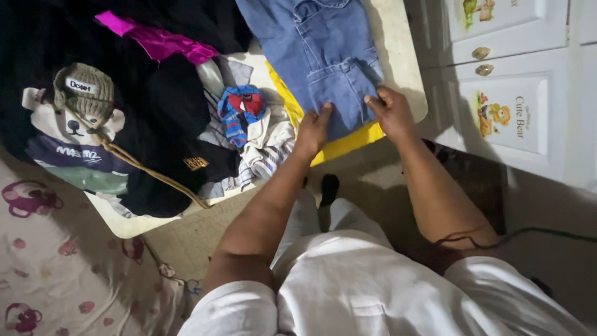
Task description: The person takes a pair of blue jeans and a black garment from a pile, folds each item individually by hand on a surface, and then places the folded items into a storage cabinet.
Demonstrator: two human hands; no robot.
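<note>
Folding blue jeans (323, 56) on a low table (404, 56): both hands press flat on the near edge of the doubled denim. Left hand (313, 129) has fingers together, palm down; right hand (390, 112) likewise, gripping nothing. A yellow cloth (348, 144) lies under the hands. Left of the left hand, a clothes pile (249, 124). Next move, probably: smoothing, then another fold, needing an even grip on both corners.

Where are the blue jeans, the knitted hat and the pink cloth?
blue jeans (323, 56), head view, middle of the denim.
knitted hat (86, 93), head view, its ribbed crown.
pink cloth (158, 40), head view, middle of the strip.
</note>
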